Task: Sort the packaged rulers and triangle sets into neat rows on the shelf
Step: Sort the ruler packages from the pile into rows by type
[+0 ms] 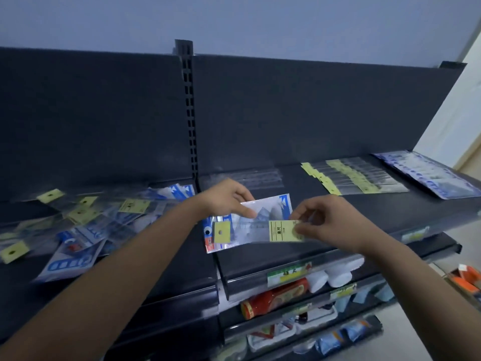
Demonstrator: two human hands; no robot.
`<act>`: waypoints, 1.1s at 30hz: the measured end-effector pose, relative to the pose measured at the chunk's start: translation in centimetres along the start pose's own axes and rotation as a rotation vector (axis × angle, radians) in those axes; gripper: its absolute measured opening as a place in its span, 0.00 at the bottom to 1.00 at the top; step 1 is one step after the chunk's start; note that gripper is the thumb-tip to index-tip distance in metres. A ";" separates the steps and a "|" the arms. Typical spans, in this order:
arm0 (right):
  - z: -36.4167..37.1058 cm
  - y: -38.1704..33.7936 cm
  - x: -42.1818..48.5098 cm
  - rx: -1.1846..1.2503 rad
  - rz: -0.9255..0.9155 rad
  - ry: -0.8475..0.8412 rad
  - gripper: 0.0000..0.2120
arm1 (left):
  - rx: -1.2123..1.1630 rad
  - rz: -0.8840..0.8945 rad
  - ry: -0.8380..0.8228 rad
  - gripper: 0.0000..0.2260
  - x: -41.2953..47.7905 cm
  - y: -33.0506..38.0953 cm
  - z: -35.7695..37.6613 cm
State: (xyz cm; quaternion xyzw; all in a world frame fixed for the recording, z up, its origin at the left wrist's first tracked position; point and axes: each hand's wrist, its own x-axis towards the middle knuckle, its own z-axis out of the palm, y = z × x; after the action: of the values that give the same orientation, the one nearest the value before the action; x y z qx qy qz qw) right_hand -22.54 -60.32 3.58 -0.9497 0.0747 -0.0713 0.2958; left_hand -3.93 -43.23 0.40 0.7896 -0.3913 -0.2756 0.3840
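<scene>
My left hand (223, 196) pinches the top edge of a blue-and-white triangle set packet (273, 204) held over the dark shelf (299, 259). In front of that packet lies a clear ruler packet (250, 231) with yellow labels; my right hand (328, 222) grips its right yellow end. A jumbled heap of ruler and triangle packets (86, 225) covers the shelf at left. At right, a neat overlapping row of yellow-labelled ruler packets (356, 178) lies beside a row of blue triangle set packets (429, 175). A few clear ruler packets (250, 177) rest against the back panel.
A slotted upright post (189, 110) splits the dark back panel. Lower shelves hold a red bottle (276, 298), white containers (338, 274) and blue packets (338, 340). Price tags (289, 274) sit on the shelf lip. An orange item (466, 280) lies low at right.
</scene>
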 end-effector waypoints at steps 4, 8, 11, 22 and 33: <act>-0.4 2.6 3.5 0.006 -0.021 -0.010 0.05 | 0.001 -0.012 -0.003 0.11 3.9 -0.9 0.3; -0.5 4.4 7.5 0.032 -0.044 -0.021 0.05 | 0.054 0.016 -0.126 0.12 5.8 -0.4 -1.9; -0.7 5.3 10.5 0.055 -0.065 -0.028 0.06 | 0.108 0.001 -0.227 0.10 7.2 0.1 -2.5; -6.4 13.4 11.7 0.013 0.045 -0.055 0.06 | -0.023 0.029 -0.203 0.08 13.1 3.0 0.0; -14.9 26.4 10.0 0.019 0.080 -0.030 0.12 | 0.070 0.078 -0.163 0.08 22.0 10.0 9.7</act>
State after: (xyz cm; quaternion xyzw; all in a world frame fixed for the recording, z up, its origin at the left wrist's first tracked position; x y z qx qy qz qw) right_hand -18.01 -91.81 1.53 -0.9441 0.1076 -0.0456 0.3083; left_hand -3.21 -69.27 0.26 0.7616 -0.4614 -0.3099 0.3333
